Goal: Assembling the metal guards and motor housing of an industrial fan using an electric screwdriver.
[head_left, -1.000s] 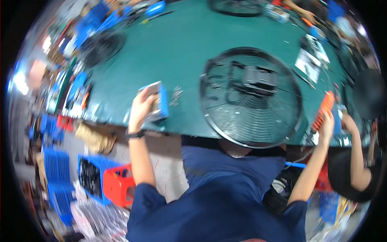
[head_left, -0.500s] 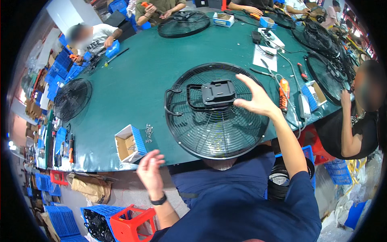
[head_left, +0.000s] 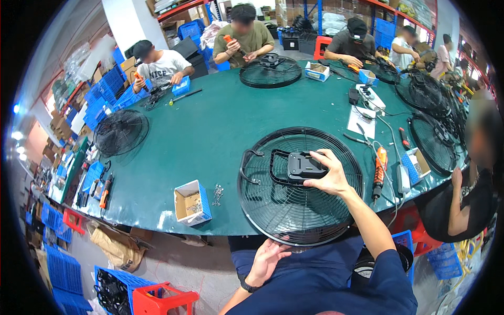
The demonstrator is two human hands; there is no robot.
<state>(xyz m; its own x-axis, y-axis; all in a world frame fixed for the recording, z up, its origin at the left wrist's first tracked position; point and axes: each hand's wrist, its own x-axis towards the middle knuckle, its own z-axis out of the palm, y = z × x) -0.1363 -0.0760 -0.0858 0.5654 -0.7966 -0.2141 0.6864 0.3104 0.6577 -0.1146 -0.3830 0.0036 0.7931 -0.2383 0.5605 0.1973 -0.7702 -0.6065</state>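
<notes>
A round black fan (head_left: pixel 257 210) with a wire guard lies in front of me, its near rim at the table's front edge. A black motor housing (head_left: pixel 303 166) sits at its centre, beside a black loop-shaped bracket. My right hand (head_left: pixel 333 176) grips the housing's right end, thumb on the near side and fingers on the far side. Low at the fan's near rim is my left hand (head_left: pixel 266 260), open and palm up, fingertips by the rim; whether they touch it I cannot tell. A curved black handle (head_left: pixel 247 168) stands at the guard's left side.
Left of the fan are a box of screws (head_left: pixel 191 207) and loose screws (head_left: pixel 218 194). An orange power screwdriver (head_left: pixel 380 170), pliers (head_left: pixel 362 137) and a power strip (head_left: pixel 403 178) lie to the right. Several co-workers sit around the green table (head_left: pixel 210 126) with more fans.
My right hand has closed onto the motor housing from its right side. The left hand has moved right, from near the screw box to the fan's near rim. The view has tilted up.
</notes>
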